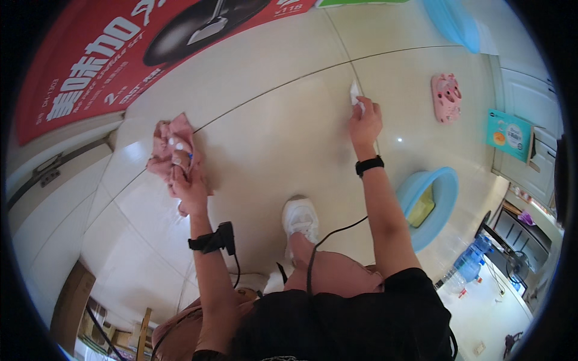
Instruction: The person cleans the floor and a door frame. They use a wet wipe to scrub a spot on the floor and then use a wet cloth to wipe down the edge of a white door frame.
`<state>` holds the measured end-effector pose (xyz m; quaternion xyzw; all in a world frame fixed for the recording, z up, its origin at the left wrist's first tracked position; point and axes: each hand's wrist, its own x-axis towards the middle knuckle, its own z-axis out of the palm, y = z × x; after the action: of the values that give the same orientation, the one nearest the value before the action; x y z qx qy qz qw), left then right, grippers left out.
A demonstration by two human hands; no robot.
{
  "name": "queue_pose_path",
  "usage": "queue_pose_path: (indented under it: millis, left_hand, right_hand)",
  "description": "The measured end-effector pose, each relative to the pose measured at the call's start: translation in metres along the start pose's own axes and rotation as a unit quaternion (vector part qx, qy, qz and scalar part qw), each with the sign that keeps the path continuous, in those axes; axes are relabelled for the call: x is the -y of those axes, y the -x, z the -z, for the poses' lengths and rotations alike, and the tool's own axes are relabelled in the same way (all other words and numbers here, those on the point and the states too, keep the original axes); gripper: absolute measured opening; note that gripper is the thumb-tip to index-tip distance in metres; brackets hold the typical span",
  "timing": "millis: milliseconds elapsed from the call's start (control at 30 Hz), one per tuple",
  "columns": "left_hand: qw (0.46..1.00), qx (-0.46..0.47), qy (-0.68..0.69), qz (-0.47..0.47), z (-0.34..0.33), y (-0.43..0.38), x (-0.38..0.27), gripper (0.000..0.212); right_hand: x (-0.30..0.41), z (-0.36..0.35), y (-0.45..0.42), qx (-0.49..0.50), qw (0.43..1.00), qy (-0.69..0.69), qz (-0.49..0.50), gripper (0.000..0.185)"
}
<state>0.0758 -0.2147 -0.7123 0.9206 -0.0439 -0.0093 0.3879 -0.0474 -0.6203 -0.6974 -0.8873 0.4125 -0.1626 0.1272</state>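
Note:
In the head view, my left hand (187, 187) grips the lower part of a crumpled pink cloth (165, 158). Small white spots and a bit of blue show among the cloth's folds, but I cannot tell what they are. Out to the right, my right hand (366, 124) pinches a thin white pointed piece (354, 92) between thumb and fingers, held over the tiled floor (275, 126). It looks like folded tissue, though its lower part is hidden by the fingers. Each wrist wears a black strap, and the left one carries a small black device (226, 239) with a cable.
A red printed cookware box (113, 58) lies at the upper left. To the right are a light blue basin (445, 216) holding something yellow-green (423, 207), a pink clog (446, 98) and a teal box (508, 135). My white shoe (300, 216) and a black cable (332, 233) are below.

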Motion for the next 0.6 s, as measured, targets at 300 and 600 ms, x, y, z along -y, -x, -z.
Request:
queue_pose_path:
  millis: [300, 600]
  left_hand:
    - [0.997, 0.017, 0.059, 0.046, 0.006, -0.003, -0.019, 0.017]
    - [0.994, 0.027, 0.077, 0.076, 0.008, -0.004, -0.027, 0.012]
  right_hand:
    - [0.075, -0.026, 0.008, 0.076, 0.978, -0.17, 0.094, 0.022]
    - [0.121, -0.008, 0.038, 0.323, 0.855, -0.092, 0.396, 0.028]
